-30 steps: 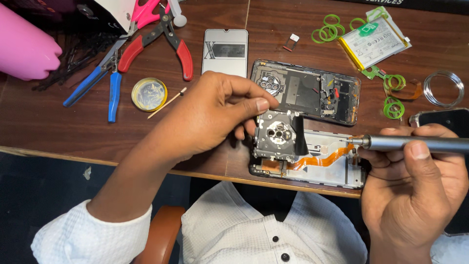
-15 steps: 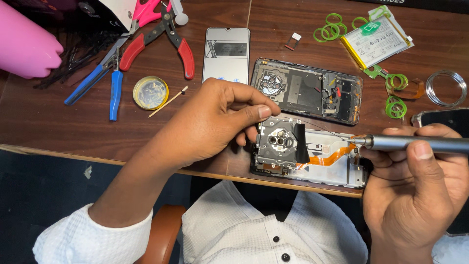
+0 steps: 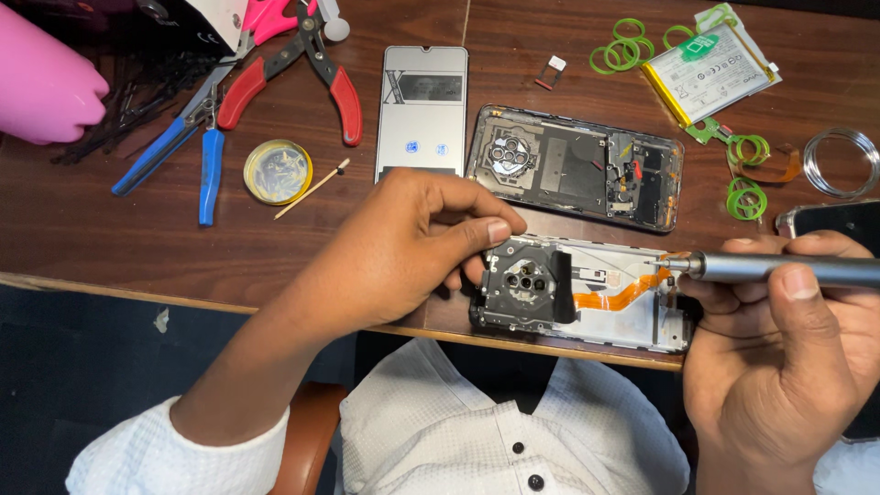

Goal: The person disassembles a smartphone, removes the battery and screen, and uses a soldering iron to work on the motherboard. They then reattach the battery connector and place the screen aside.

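Desk edge: phone [image 3: 587,298] under fingers [image 3: 486,229].

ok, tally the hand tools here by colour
Red-handled pliers: 1
Blue-handled pliers: 1
Pink-handled tool: 1
Grey screwdriver, in the right hand: 1
Total: 4

1. Left forearm enters from the lower left, bare below a white cuff, angled up toward the centre.
2. Left hand [image 3: 403,247] is palm down, wrist level, fingers [image 3: 477,206] curled, thumb extended right with its tip pressing down.
3. Right hand [image 3: 788,339] sits at the lower right, back of hand toward the camera.
4. Right thumb and fingers are closed in a pinch grip, thumb on top.
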The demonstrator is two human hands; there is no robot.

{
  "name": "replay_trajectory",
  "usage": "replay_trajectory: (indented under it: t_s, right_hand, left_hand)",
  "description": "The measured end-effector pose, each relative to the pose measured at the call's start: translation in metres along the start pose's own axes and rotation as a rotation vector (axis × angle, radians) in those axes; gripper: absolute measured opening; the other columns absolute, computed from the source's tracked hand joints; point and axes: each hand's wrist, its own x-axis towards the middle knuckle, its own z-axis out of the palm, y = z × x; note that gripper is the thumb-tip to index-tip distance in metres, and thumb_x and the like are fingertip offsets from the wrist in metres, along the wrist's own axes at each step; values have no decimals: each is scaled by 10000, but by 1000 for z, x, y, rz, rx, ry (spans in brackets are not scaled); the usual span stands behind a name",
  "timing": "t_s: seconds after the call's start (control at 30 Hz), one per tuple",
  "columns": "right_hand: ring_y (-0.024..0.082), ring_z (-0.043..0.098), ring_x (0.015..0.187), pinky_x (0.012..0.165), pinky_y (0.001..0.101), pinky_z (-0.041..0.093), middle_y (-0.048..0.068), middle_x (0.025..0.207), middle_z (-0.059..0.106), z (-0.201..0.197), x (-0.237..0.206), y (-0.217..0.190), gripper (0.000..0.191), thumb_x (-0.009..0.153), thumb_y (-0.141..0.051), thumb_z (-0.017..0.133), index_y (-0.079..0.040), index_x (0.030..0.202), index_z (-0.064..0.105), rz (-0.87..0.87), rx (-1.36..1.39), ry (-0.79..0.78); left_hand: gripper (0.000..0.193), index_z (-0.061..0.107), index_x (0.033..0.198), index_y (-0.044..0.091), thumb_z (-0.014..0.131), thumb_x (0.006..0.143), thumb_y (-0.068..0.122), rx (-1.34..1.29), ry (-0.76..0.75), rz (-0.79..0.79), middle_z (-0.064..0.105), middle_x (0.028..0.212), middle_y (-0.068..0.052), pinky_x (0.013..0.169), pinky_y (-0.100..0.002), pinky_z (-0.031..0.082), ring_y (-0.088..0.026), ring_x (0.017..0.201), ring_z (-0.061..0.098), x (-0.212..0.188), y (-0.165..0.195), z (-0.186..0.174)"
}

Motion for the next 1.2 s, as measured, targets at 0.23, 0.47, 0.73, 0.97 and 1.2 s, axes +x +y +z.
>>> replay_trajectory:
  t_s: [0.23,0.47,0.73,0.97,1.2]
  right_hand:
    - [279,665,971,957,465,621,220,1101,633,-3,2,4,120,1184,-29,563,13,1276,496,15,19,0]
    - [277,662,978,963,464,615,226,1114,631,-4,2,6,111,1184,-20,528,15,1283,490,11,1,3]
    - [272,675,981,975,471,621,222,1104,648,-5,4,9,137,1169,-17,526,14,1296,484,12,-7,6]
    - [283,675,975,938,462,591,227,1112,652,-6,5,11,129,1174,-13,531,14,1293,490,9,25,5]
    - [275,657,1005,969,484,619,223,1105,630,-2,6,11,122,1159,-4,528,25,1274,498,23,51,36]
  left_hand:
    - [205,799,1057,74,640,951,148,238,102,-98,724,686,-30,473,-249,486,-37,591,618,-6,1,2]
    - [176,770,1033,46,639,956,136,307,141,131,763,842,-59,622,-286,586,-112,669,747,-6,-1,1]
    - [157,771,1006,61,655,946,148,479,212,236,736,944,-107,757,-386,540,-283,862,727,-4,-6,0]
    - [172,761,1037,77,661,940,176,384,167,107,755,889,-54,700,-311,551,-157,756,717,-1,-3,-2]
    - [251,708,1187,72,638,964,161,241,130,47,737,863,-8,665,-252,535,-87,717,634,-1,3,-5]
